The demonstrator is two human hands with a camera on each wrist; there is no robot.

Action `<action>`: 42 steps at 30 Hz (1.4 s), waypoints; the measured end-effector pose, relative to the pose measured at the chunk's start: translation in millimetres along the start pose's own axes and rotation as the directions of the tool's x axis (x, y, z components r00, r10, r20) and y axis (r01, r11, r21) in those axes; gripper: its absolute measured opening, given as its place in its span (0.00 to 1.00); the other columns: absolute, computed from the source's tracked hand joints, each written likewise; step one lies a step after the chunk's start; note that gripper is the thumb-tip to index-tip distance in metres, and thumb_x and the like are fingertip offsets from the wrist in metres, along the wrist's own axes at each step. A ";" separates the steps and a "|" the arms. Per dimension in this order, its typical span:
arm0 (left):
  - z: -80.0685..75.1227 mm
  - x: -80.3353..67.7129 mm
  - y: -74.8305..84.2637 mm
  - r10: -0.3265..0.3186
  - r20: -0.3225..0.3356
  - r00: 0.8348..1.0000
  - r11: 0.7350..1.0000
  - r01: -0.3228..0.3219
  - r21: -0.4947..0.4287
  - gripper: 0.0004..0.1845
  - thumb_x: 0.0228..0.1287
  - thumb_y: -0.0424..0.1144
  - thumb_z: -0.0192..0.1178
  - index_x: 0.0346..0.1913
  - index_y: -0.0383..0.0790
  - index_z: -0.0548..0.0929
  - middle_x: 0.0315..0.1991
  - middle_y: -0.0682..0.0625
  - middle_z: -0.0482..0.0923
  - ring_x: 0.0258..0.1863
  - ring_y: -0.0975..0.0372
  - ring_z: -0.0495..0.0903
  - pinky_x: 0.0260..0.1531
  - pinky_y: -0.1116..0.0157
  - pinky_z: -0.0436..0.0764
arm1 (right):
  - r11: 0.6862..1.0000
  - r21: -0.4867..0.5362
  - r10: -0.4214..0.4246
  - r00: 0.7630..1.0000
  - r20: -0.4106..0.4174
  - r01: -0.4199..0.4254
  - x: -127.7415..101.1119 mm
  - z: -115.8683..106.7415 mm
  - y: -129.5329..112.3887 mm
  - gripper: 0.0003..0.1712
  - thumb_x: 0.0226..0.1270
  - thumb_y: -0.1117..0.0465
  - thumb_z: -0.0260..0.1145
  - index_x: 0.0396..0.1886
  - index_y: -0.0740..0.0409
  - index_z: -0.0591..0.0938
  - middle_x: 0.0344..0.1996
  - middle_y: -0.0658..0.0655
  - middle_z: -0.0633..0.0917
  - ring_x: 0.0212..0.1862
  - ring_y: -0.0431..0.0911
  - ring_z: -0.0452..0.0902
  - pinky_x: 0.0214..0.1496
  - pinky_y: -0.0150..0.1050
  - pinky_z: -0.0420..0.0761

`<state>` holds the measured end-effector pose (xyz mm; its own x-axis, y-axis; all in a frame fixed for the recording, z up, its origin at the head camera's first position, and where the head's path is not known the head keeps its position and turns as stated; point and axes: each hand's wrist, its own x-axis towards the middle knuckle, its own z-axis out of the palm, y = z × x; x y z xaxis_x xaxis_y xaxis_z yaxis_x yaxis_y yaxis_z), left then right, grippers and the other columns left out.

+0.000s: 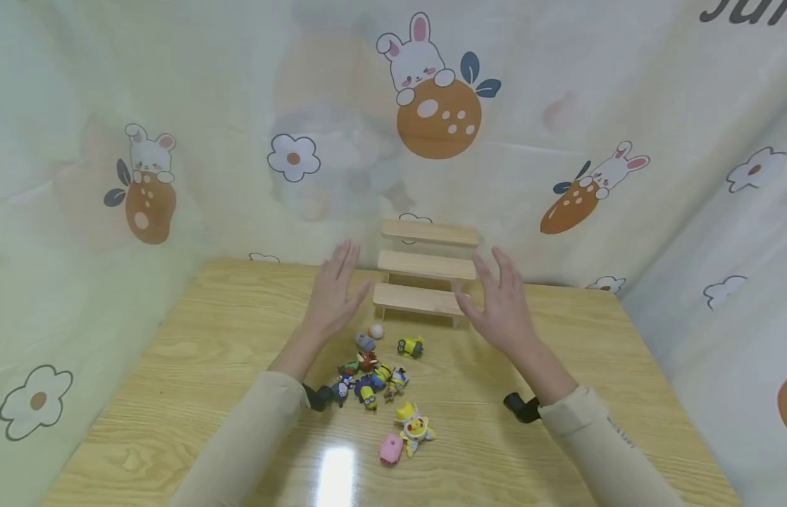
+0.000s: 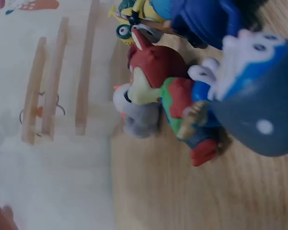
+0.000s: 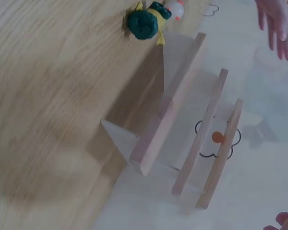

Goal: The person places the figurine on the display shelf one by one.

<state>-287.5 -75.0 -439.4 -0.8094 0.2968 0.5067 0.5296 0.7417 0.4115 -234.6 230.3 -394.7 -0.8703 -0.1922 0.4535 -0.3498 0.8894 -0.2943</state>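
Now both hands raised above tabletop (image 1: 177, 366), fingers straight, holding nothing. Left hand (image 1: 332, 292) hovers just left of wooden step shelf (image 1: 428, 266); right hand (image 1: 502, 306) hovers at its right end, near lowest step. Shelf stands at far edge of tabletop, three steps, bare. Heap of small toy figures (image 1: 370, 373) lies near side of shelf, between forearms. Yellow figure (image 1: 413, 428) and pink figure (image 1: 390, 448) lie nearer still, apart from heap. Bunny-print cloth (image 1: 431, 105) hangs behind.
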 end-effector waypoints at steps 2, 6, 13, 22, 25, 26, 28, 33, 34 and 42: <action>1.9 -1.9 -4.3 0.008 0.014 1.000 0.998 -0.007 -0.065 0.36 0.72 0.51 0.44 0.76 0.48 0.44 0.77 0.47 0.43 0.75 0.52 0.46 0.74 0.50 0.47 | 1.000 0.016 0.012 1.000 -0.001 -0.012 -1.8 2.7 -2.2 0.41 0.65 0.46 0.61 0.73 0.53 0.58 0.72 0.66 0.50 0.70 0.66 0.51 0.65 0.66 0.59; 5.7 -6.6 -9.9 0.000 0.055 0.999 0.978 0.011 -0.206 0.33 0.73 0.49 0.45 0.75 0.51 0.47 0.76 0.49 0.48 0.74 0.53 0.51 0.73 0.52 0.51 | 0.999 0.044 0.027 0.999 0.018 -0.028 -7.6 8.5 -7.0 0.39 0.65 0.47 0.62 0.71 0.54 0.61 0.71 0.68 0.51 0.67 0.67 0.54 0.62 0.65 0.65; 17.3 -11.7 -19.5 -0.021 0.099 0.995 0.957 0.049 -0.285 0.31 0.70 0.50 0.52 0.72 0.47 0.60 0.73 0.50 0.57 0.72 0.52 0.56 0.71 0.49 0.55 | 0.989 0.140 0.033 0.997 0.066 -0.042 -12.9 21.8 -16.7 0.28 0.64 0.53 0.65 0.61 0.57 0.73 0.65 0.68 0.62 0.61 0.61 0.65 0.56 0.57 0.76; 36.1 -16.0 -30.5 -0.072 0.190 0.979 0.929 0.135 -0.344 0.30 0.63 0.48 0.62 0.66 0.44 0.70 0.68 0.47 0.67 0.68 0.51 0.64 0.68 0.47 0.61 | 0.992 0.120 0.003 0.963 0.268 -0.037 -22.6 46.0 -27.9 0.16 0.64 0.57 0.65 0.50 0.58 0.81 0.48 0.56 0.79 0.49 0.51 0.78 0.50 0.46 0.81; 40.0 -15.9 -34.3 -0.074 0.231 0.970 0.919 0.157 -0.363 0.31 0.62 0.49 0.62 0.67 0.45 0.69 0.68 0.47 0.67 0.68 0.53 0.64 0.67 0.50 0.64 | 0.988 0.142 0.014 0.942 0.335 -0.065 -24.6 55.5 -30.7 0.17 0.62 0.58 0.67 0.50 0.57 0.81 0.47 0.55 0.80 0.49 0.51 0.78 0.50 0.45 0.81; 41.3 -15.8 -35.4 -0.078 0.244 0.967 0.915 0.166 -0.367 0.31 0.62 0.49 0.62 0.67 0.45 0.69 0.68 0.48 0.66 0.68 0.54 0.65 0.66 0.51 0.66 | 0.986 0.152 0.017 0.936 0.351 -0.075 -25.0 58.6 -31.4 0.16 0.62 0.58 0.68 0.49 0.57 0.82 0.47 0.55 0.81 0.48 0.51 0.79 0.49 0.45 0.82; 43.5 -16.1 -38.2 -0.083 0.263 0.961 0.903 0.185 -0.389 0.32 0.62 0.49 0.62 0.68 0.45 0.68 0.68 0.48 0.66 0.67 0.54 0.66 0.65 0.52 0.68 | 0.981 0.164 0.030 0.920 0.391 -0.101 -25.4 64.9 -33.3 0.17 0.61 0.58 0.68 0.50 0.56 0.82 0.47 0.55 0.81 0.48 0.50 0.78 0.48 0.43 0.82; 47.6 -20.6 -43.6 -0.131 0.301 0.945 0.853 0.262 -0.451 0.35 0.61 0.50 0.63 0.69 0.46 0.65 0.69 0.48 0.65 0.65 0.53 0.68 0.64 0.51 0.69 | 0.980 0.184 -0.016 0.885 0.465 -0.079 -24.8 78.4 -38.4 0.20 0.62 0.56 0.67 0.52 0.59 0.81 0.47 0.57 0.81 0.46 0.50 0.79 0.47 0.43 0.82; 48.1 -21.8 -44.1 -0.151 0.321 0.935 0.835 0.295 -0.465 0.35 0.60 0.51 0.63 0.69 0.46 0.65 0.69 0.49 0.65 0.65 0.53 0.68 0.64 0.51 0.69 | 0.981 0.184 -0.034 0.877 0.478 -0.062 -24.6 80.2 -39.4 0.21 0.61 0.56 0.68 0.52 0.60 0.81 0.47 0.58 0.81 0.46 0.50 0.79 0.47 0.44 0.82; 55.5 -22.3 -44.7 -0.190 0.412 0.891 0.731 0.409 -0.547 0.34 0.62 0.50 0.62 0.70 0.51 0.64 0.66 0.49 0.67 0.63 0.49 0.70 0.63 0.48 0.69 | 0.988 0.153 -0.081 0.842 0.534 -0.002 -18.5 86.6 -44.0 0.24 0.58 0.55 0.71 0.52 0.61 0.81 0.47 0.59 0.82 0.49 0.52 0.78 0.52 0.48 0.79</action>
<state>-307.2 -81.4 -511.3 -0.9265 0.3712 0.0611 0.1948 0.3345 0.9220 -233.1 158.9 -463.0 -0.8894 -0.4551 -0.0437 -0.3968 0.8159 -0.4204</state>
